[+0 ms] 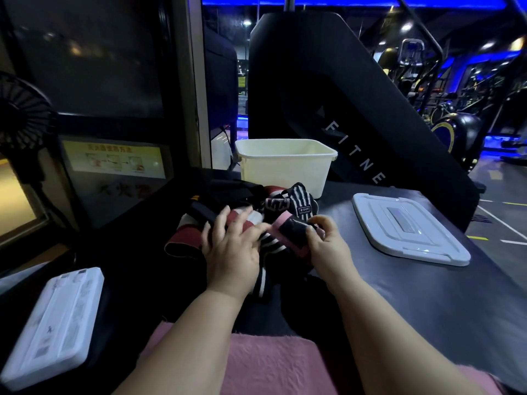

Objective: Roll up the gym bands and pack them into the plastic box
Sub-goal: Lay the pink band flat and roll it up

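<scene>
Between the two hands, mid-counter (399, 297), sits the pink-edged band (289, 232), on top of the pile of gym bands (302, 203); the right hand (328, 246) pinches its end with curled fingers; the left hand (231, 246) lies spread and flat on the pile; a tight roll likely needs that end tucked firmly while the left pins the slack; the plastic box (285, 169) stands open just behind, its lid (407, 229) lying to the right.
</scene>
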### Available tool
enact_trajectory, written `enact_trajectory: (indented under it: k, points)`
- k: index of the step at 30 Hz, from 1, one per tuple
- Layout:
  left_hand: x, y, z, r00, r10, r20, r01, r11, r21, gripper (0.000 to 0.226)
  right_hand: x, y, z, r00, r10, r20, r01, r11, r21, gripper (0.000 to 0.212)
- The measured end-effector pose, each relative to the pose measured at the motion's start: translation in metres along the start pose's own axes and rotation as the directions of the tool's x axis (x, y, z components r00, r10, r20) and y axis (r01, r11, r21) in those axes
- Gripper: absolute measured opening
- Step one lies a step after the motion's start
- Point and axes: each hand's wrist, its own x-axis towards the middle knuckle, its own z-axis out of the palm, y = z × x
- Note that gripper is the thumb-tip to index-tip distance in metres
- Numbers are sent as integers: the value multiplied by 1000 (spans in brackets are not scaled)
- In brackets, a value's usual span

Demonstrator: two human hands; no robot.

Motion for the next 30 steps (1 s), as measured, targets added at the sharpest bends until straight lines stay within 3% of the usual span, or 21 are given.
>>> enact_trajectory:
  k: [4, 7, 9, 14, 19, 22, 24, 26, 28, 30]
  points:
    - [-3, 1, -4, 973, -110, 203, 115, 993, -12, 37, -9, -4, 1, 995, -39, 94, 51, 991, -123, 49]
    - [-3, 3, -7, 949, -156, 273, 160, 987, 7, 35, -7, -1, 3, 999, -14, 52, 20, 994, -111, 45]
    - [-3, 5, -9, 940, -194, 281, 196, 980, 21, 34, -7, -1, 4, 998, 45, 51, -50, 994, 95, 37]
    - [-3, 9, -7, 950, -225, 215, 215, 974, 71, 27, -9, -14, -16, 994, 104, 38, -108, 840, 531, 26]
    - [-3, 10, -6, 988, -145, 57, 145, 989, 1, 31, -12, -20, -27, 997, 52, -49, -18, 845, 535, 24]
    - [-2, 18, -8, 992, 57, -117, -71, 991, -117, 26, -14, -30, -29, 995, 3, -101, 44, 888, 457, 29]
    - [0, 34, -15, 996, 77, -35, -84, 926, -368, 18, -15, -41, -34, 989, -58, -137, 107, 918, 382, 33]
    - [0, 51, -28, 981, -35, 192, 143, 799, -585, 21, -19, -52, -41, 985, -116, -131, 150, 944, 293, 37]
    - [4, 61, -32, 910, -121, 395, 380, 624, -683, 35, -24, -61, -50, 984, -147, -99, 166, 960, 226, 43]
    - [9, 65, -31, 852, -103, 513, 507, 405, -761, 60, -31, -66, -58, 986, -154, -59, 162, 971, 175, 49]
